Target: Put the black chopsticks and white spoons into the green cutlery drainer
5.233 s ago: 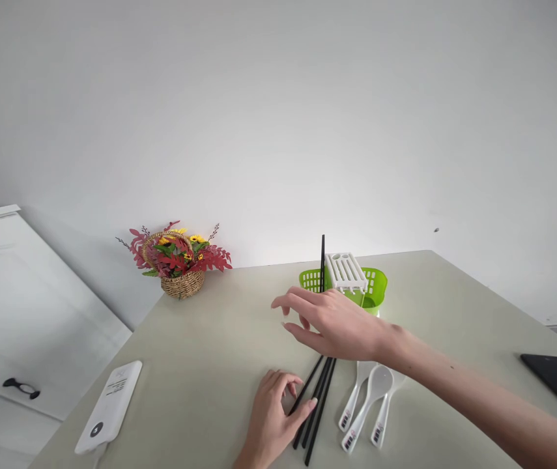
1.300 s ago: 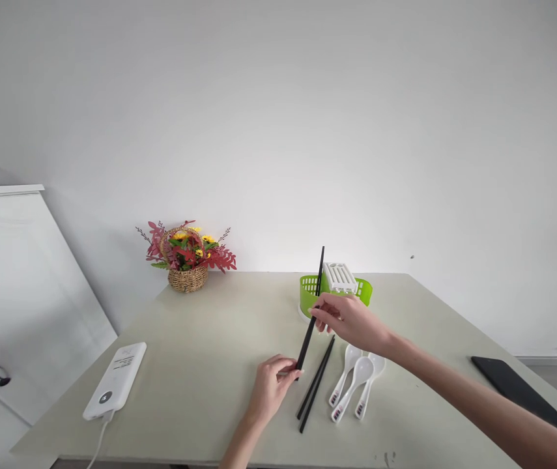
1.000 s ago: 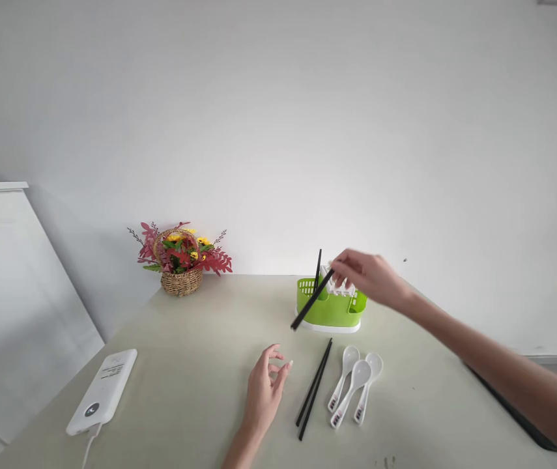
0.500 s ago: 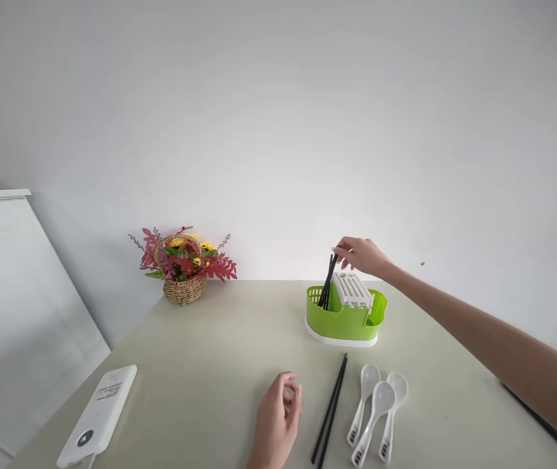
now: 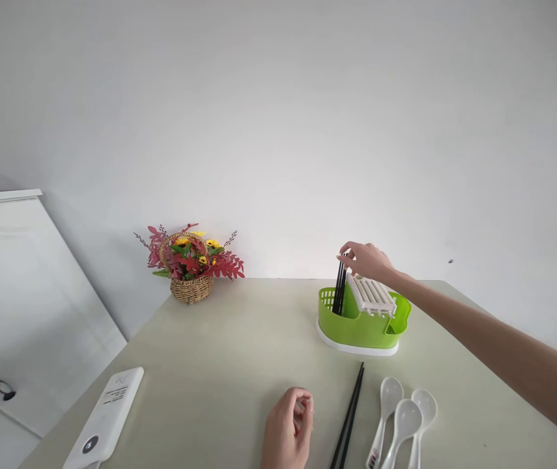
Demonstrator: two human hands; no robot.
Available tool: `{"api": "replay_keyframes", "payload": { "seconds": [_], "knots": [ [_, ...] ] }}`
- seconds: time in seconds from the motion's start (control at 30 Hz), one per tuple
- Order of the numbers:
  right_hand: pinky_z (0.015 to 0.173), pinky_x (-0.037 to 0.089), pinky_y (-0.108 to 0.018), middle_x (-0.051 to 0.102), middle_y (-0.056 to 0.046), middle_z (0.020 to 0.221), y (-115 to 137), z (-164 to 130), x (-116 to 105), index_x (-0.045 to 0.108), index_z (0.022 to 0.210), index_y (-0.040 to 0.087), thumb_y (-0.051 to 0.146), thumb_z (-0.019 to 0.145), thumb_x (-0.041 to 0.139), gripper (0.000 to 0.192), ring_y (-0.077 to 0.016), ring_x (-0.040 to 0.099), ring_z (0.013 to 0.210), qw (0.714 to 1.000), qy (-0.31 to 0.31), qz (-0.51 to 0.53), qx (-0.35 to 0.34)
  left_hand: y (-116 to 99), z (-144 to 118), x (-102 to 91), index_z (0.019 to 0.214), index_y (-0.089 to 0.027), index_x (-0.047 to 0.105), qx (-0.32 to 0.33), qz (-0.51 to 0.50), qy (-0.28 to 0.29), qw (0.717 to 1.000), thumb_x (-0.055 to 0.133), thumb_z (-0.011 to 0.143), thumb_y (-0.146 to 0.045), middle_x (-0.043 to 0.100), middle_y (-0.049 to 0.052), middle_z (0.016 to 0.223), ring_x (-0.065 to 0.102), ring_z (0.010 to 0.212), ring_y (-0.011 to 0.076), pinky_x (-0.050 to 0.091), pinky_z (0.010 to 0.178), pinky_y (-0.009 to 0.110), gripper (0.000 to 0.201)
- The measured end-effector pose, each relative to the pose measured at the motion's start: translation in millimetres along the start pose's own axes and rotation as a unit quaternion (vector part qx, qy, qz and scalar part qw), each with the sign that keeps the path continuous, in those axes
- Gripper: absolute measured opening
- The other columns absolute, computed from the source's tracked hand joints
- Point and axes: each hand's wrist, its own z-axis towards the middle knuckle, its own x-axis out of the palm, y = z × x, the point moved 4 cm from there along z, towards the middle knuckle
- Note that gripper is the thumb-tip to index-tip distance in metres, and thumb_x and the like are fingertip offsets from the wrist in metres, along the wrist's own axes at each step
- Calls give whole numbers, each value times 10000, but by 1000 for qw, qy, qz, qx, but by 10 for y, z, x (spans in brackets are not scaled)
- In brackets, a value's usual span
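At the tops of several black chopsticks (image 5: 340,286), my right hand (image 5: 367,260) has its thumb and fingers closed on them. Those chopsticks stand nearly upright in the left, perforated compartment of the green cutlery holder (image 5: 351,329), and the hand hides their upper ends. My left hand (image 5: 288,426) rests on the table with loosely curled fingers and nothing visible in them. To its right lies a pair of black chopsticks (image 5: 349,417), side by side. Three white spoons, one of them in front (image 5: 406,420), lie further right, handles toward me.
A white slotted rack (image 5: 372,294) tops the holder's middle. On the table (image 5: 210,365), a wicker basket of artificial flowers (image 5: 191,290) stands at the back left. A white power bank (image 5: 107,417) with a cable lies at the front left. Beyond is a white cabinet (image 5: 24,293).
The chopsticks in the holder have gone from leaning to nearly upright, with my right hand still at their tops. The view has shifted slightly. My left hand stays curled on the table.
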Motion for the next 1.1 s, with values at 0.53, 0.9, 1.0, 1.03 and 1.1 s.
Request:
{"api": "replay_keyframes", "payload": {
  "seconds": [0.53, 0.9, 1.0, 1.03, 1.1],
  "knots": [
    [633, 463, -318, 795, -26, 866, 185, -1552, -74, 683, 1180, 315, 398, 1040, 383, 342, -185, 655, 578, 974, 37, -76, -212, -293, -84, -32, 890, -234, 669, 81, 63, 34, 994, 498, 1019, -478, 732, 46, 844, 631, 697, 163, 494, 656, 246, 325],
    [542, 538, -349, 703, 11, 703, -1189, -2972, 820, 642, 1107, 296, 653, 943, 499, 417, -204, 673, 516, 938, -2, 325, 120, -483, -228, 73, 879, -238, 684, 96, 144, 18, 985, 714, 863, -378, 686, 33, 825, 650, 844, 229, 516, 789, 335, 144],
    [474, 488, -347, 689, 0, 704, -1422, -3150, 978, 632, 1070, 285, 701, 904, 513, 464, -219, 661, 509, 912, -42, 370, 175, -515, -211, 106, 883, -233, 671, 90, 174, 8, 981, 704, 856, -363, 671, 30, 818, 659, 845, 234, 519, 823, 354, 137],
    [481, 490, -352, 685, 0, 703, -1463, -3191, 1008, 628, 1062, 283, 705, 902, 508, 467, -222, 658, 516, 908, -52, 374, 183, -529, -196, 116, 897, -230, 669, 88, 183, 8, 979, 707, 848, -350, 672, 31, 828, 663, 850, 233, 520, 829, 355, 135],
    [533, 516, -366, 684, 5, 698, -1497, -3248, 1036, 623, 1049, 282, 700, 906, 500, 459, -221, 655, 534, 909, -65, 369, 185, -561, -153, 147, 929, -225, 669, 79, 206, 19, 975, 701, 836, -296, 683, 37, 868, 671, 867, 229, 519, 820, 341, 121]
  ]
}}
